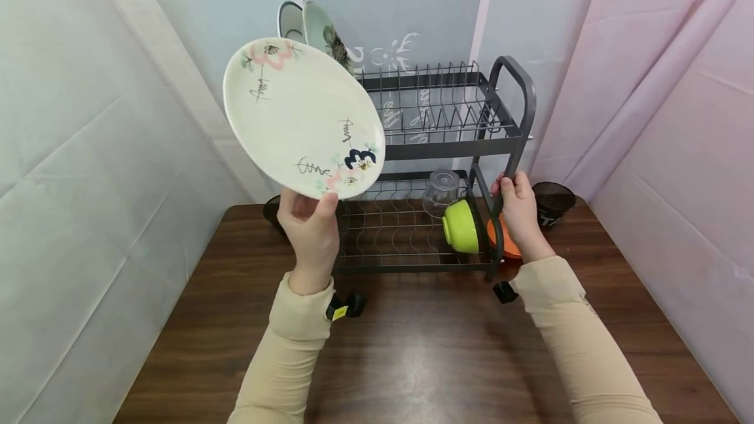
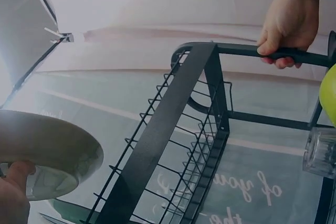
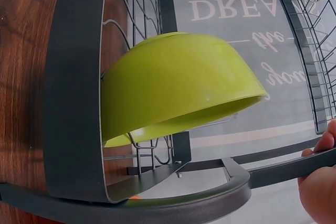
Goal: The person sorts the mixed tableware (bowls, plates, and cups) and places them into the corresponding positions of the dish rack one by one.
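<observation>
A white oval plate (image 1: 300, 116) with painted flowers is raised in front of the rack's left side, its face toward the head camera. My left hand (image 1: 312, 231) pinches its lower rim, thumb on the face. The dark two-tier dish rack (image 1: 453, 148) stands on the table. Around its right upright, just below the upper tier, my right hand (image 1: 520, 211) is curled. A green bowl (image 1: 461, 226) lies tilted on its side at the lower tier's right end, with a clear glass (image 1: 442, 192) behind it. Two more plates (image 1: 323, 35) stand upright at the upper left, partly hidden.
Beyond the rack's right side are an orange dish (image 1: 505, 239) and a dark cup (image 1: 552, 203). Another dark object (image 1: 274, 211) shows partly behind the left hand. Fabric walls (image 1: 88, 169) enclose the wooden table (image 1: 412, 358) on the sides and back.
</observation>
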Tool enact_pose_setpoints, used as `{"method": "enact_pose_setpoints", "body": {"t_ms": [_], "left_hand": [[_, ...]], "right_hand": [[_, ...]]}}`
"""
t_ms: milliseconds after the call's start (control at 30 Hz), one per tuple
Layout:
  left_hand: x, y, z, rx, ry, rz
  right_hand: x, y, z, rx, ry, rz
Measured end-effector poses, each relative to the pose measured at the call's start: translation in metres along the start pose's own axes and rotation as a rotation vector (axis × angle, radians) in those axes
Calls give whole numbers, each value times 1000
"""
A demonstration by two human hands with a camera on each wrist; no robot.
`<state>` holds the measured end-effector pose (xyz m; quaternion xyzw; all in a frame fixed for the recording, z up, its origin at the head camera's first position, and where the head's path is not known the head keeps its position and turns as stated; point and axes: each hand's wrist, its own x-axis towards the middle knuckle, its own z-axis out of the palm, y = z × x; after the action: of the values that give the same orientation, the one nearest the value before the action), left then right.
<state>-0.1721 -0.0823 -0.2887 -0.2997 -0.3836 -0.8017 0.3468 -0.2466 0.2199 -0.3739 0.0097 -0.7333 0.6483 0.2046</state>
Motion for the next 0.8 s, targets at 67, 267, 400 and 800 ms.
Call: {"method": "enact_pose_setpoints", "body": {"t_ms": [67, 267, 400, 800], "left_hand": [[0, -3, 2, 45, 1, 21], [2, -10, 5, 172, -28, 78], [4, -12, 6, 241, -57, 103], [16, -22, 12, 331, -135, 161]], "right_hand": [[0, 1, 0, 0, 1, 2], [0, 2, 0, 4, 10, 5], [0, 2, 1, 38, 8, -1], [1, 2, 1, 49, 10, -16]]}}
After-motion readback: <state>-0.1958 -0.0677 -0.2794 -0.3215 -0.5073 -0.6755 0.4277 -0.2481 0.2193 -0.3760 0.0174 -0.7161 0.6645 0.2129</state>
